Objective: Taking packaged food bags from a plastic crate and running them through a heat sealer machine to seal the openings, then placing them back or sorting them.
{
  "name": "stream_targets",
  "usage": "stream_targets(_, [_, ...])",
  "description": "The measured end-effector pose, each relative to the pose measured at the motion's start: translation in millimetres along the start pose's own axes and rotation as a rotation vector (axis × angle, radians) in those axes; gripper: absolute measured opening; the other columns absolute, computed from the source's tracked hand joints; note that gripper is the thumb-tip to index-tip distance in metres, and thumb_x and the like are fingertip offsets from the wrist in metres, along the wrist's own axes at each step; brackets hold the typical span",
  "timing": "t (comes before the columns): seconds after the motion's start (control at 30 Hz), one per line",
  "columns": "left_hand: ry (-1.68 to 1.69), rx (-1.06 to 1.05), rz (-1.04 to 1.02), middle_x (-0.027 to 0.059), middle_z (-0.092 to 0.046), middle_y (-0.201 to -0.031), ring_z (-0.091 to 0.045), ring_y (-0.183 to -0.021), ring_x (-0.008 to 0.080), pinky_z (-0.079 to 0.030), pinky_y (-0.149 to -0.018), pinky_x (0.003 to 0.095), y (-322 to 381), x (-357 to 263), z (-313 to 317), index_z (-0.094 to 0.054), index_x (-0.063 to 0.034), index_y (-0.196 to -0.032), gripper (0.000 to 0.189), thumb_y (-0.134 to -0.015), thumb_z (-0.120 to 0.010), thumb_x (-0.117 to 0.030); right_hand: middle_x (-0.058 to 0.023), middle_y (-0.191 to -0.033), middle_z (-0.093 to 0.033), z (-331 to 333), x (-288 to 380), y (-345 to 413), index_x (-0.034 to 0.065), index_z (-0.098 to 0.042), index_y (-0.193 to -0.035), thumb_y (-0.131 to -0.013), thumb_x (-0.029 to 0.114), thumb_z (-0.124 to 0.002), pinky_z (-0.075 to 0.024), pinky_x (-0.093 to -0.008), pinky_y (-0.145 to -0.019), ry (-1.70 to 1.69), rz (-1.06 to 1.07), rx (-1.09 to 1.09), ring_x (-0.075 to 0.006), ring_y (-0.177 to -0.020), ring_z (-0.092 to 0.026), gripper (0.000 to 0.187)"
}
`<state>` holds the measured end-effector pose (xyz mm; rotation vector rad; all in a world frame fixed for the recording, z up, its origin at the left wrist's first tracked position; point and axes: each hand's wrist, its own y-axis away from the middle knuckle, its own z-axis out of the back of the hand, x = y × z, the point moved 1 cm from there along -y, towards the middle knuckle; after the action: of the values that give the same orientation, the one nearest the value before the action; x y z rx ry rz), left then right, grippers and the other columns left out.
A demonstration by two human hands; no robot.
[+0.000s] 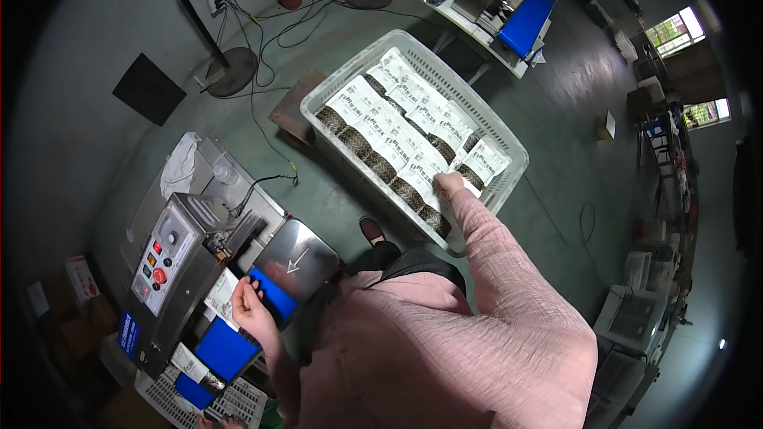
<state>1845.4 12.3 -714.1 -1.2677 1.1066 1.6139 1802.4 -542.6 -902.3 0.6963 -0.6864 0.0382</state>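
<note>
My right hand [448,183] reaches into a pale plastic crate [515,170], its fingers curled at the top edge of a white pouch [417,176] with a dark patterned lower part. Rows of similar printed pouches lie in the crate. My left hand [247,304] is over the blue belt [226,348] of a band sealer [173,250], fingers apart and slightly bent. Beside and partly under it, a pouch [222,296] lies at the machine's edge. Farther down the belt lies another pouch [191,363].
Another person's hands [223,423] are by a perforated white crate [164,396] at the bottom. A metal plate [301,259] with an arrow adjoins the belt. Cables [298,24] run over the floor near stand bases [232,71]. A second belt machine [498,0] stands on a far table.
</note>
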Motion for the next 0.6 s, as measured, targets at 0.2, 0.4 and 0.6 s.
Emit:
stream_targets(0.2, [0.019,0.27,-0.016,0.0073,-0.066,-0.101,-0.064,-0.086,0.0119,-0.051,-0.07,0.0219,20,-28,-94,-0.063,0.0007,-0.105,0.017,-0.095,-0.056,-0.01,-0.0103,-0.07,-0.064,-9,-6,-23,-0.0036,-0.063,-0.081,-0.075,0.014,-0.077,-0.0378,-0.0353,-0.037,-0.44,-0.155,0.034,-0.0193,-0.049,-0.056,0.023])
stream_targets(0.4, [0.05,0.475,0.008,0.0052,-0.067,-0.091,-0.064,-0.082,0.0084,-0.05,-0.069,0.0196,52,-47,-148,-0.064,0.0025,-0.103,0.016,-0.094,-0.056,-0.008,-0.0064,-0.079,-0.063,8,27,4,-0.0039,-0.062,-0.098,-0.077,0.014,-0.075,-0.0427,-0.0305,-0.053,-0.319,0.24,-0.009,-0.0159,-0.062,-0.056,0.031])
stream_targets(0.6, [0.077,0.546,-0.029,0.0141,-0.065,-0.108,-0.063,-0.101,0.0177,-0.05,-0.088,0.0267,51,-43,-158,-0.056,0.007,-0.116,0.028,-0.092,-0.058,-0.005,-0.0035,-0.06,-0.055,49,141,179,0.001,-0.062,-0.097,-0.082,0.019,-0.069,-0.0396,-0.0298,-0.052,-0.079,1.02,0.278,-0.0118,-0.054,-0.047,0.025])
